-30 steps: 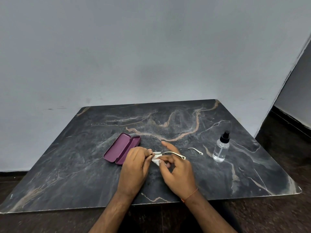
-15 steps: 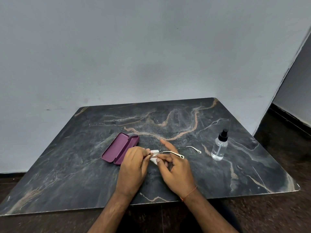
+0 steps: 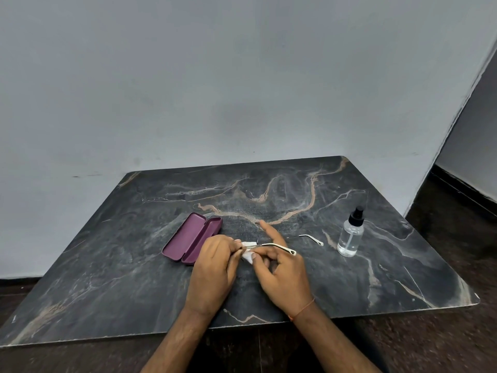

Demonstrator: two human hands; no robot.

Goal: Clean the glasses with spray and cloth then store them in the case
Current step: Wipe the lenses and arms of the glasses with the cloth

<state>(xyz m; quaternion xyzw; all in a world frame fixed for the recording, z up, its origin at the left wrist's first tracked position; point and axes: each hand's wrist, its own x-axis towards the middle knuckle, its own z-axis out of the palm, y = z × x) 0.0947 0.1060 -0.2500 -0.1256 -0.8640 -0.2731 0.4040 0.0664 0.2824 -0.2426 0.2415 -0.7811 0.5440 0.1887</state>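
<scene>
Since the earlier frame both hands have shifted only slightly, and the same wiping goes on. The left hand (image 3: 215, 267) pinches one end of the thin white-framed glasses (image 3: 277, 246), while the right hand (image 3: 279, 270) holds the small white cloth (image 3: 248, 256) under the frame, its index finger straight. One temple sticks out past the right fingers. A risk is that too much pressure bends the thin frame, or it slips onto the dark marble desk (image 3: 376, 278). The open purple case (image 3: 192, 238) waits just beside the left hand.
</scene>
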